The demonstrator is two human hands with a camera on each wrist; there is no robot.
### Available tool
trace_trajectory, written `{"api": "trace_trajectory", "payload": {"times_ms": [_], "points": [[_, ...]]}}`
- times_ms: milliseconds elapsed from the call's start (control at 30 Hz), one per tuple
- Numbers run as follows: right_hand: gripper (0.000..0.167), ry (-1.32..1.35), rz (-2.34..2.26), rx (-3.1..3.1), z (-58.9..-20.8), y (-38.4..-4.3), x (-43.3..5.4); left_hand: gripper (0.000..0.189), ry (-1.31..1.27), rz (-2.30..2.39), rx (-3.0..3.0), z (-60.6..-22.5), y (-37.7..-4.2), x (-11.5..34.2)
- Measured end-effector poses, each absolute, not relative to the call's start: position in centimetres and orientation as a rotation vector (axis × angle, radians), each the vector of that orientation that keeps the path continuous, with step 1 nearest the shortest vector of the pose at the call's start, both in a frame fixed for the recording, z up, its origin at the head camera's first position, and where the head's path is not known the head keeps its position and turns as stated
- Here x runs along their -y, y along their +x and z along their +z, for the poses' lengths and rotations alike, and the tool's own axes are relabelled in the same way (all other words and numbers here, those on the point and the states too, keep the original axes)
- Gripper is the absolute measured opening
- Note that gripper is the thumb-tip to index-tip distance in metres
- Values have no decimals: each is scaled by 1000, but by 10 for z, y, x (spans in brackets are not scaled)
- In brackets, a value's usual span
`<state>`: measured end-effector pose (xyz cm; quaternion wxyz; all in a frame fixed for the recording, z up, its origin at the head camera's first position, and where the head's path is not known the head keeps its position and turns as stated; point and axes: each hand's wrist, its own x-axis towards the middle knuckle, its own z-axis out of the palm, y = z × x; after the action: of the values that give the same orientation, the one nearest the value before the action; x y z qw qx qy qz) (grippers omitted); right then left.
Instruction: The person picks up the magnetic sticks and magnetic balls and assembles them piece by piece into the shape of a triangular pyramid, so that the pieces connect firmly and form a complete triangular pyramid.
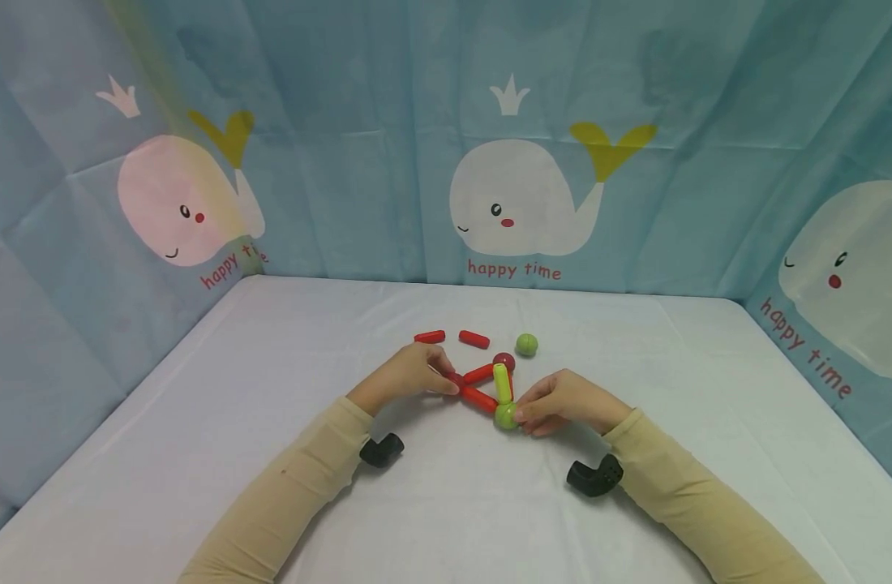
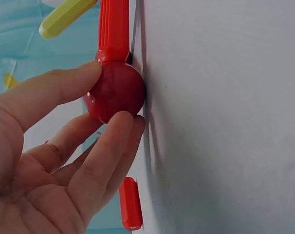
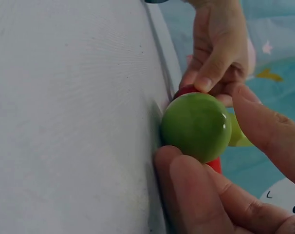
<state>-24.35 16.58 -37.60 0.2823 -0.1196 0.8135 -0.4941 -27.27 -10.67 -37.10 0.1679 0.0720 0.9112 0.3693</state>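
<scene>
On the white table lies a triangle of red sticks (image 1: pixel 479 398) joined by balls at its corners. My left hand (image 1: pixel 417 373) holds the left corner's dark red ball (image 2: pixel 116 92) between thumb and fingertips. At the near corner, my right hand (image 1: pixel 566 401) has its thumb and fingers around a green ball (image 3: pixel 196 127). A yellow-green stick (image 1: pixel 502 383) rises at a tilt from that green ball. Another dark red ball (image 1: pixel 503 362) makes the far corner, and the stick between it and the green ball is partly hidden behind the yellow-green one.
Behind the triangle lie two loose red sticks, one on the left (image 1: pixel 429 337) near my left hand and one (image 1: pixel 474 339) farther right. A loose green ball (image 1: pixel 527 345) sits to their right. A blue curtain (image 1: pixel 388 203) printed with whales surrounds the table (image 1: pixel 446 503).
</scene>
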Motion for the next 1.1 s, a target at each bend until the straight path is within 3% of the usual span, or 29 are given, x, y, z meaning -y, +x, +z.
{"api": "trace_trajectory", "payload": {"times_ms": [400,800,933,1100], "points": [[30,-228,-1322,-2292,-373,-238,-155,22,221,1023,-2632,-363,-273,106],[30,-177,-1282,-2334,-379,-238,-158,42,174,1004,-2819,-358,-321,125],[30,-202,-1290,-2319,-378,-240,-157,39,139,986,-2781,-361,-328,128],[28,-217,-1280,-2332,-376,-240,-156,20,134,962,-2782,-367,-333,129]]}}
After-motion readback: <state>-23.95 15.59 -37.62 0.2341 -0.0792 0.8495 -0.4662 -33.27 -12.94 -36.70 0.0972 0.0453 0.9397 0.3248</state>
